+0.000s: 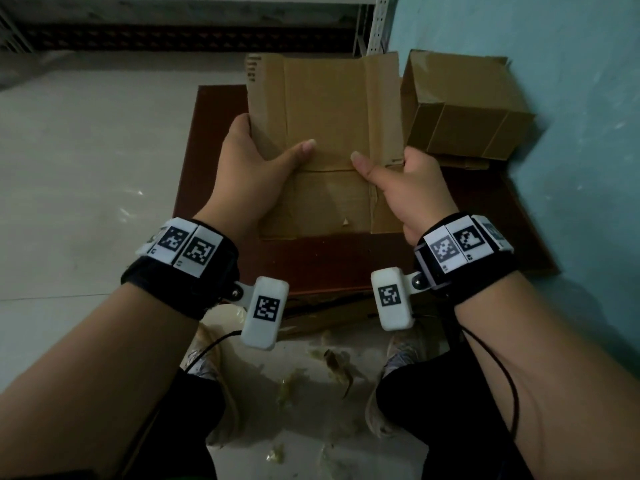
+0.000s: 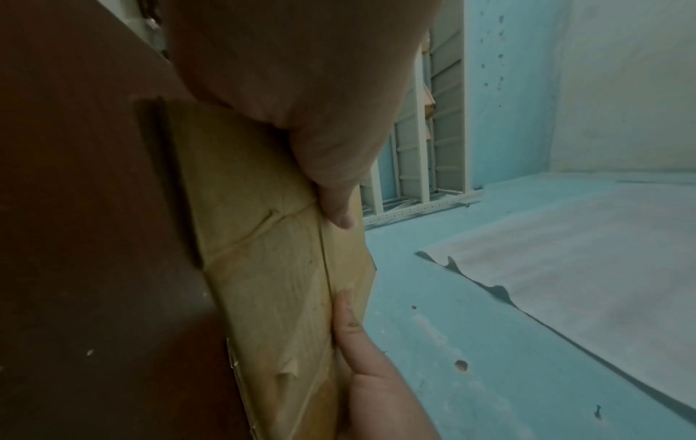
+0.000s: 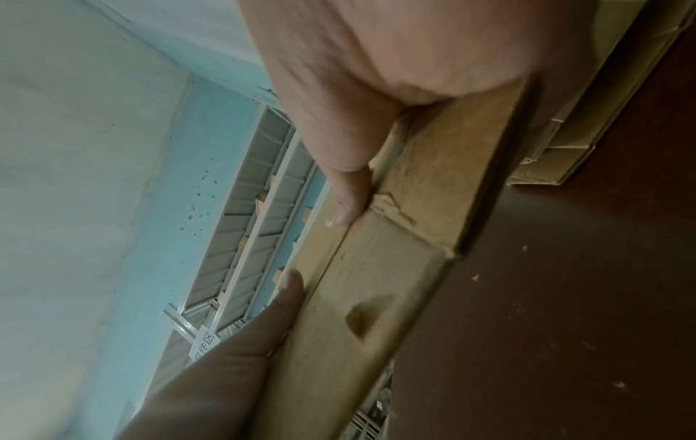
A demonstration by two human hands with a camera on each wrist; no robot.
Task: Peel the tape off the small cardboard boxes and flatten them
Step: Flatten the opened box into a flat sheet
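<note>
over the brown board (image 1: 332,261), both hands grip flattened box (image 1: 325,133) side edges.

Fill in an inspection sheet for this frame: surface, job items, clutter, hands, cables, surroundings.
Surface: dark red-brown board lying on a pale floor.
Job's things: flattened cardboard box held up over the board; unflattened cardboard box at the board's right, beside the wall. Any tape on either cannot be told.
Clutter: scraps on the floor between the feet.
Hands: left hand grips the flattened box's left edge, thumb on top; right hand grips its right edge, thumb on top.
Cables: thin black cable along the right forearm; another under the left wrist.
Surroundings: teal wall on the right; metal shelving at the back.
</note>
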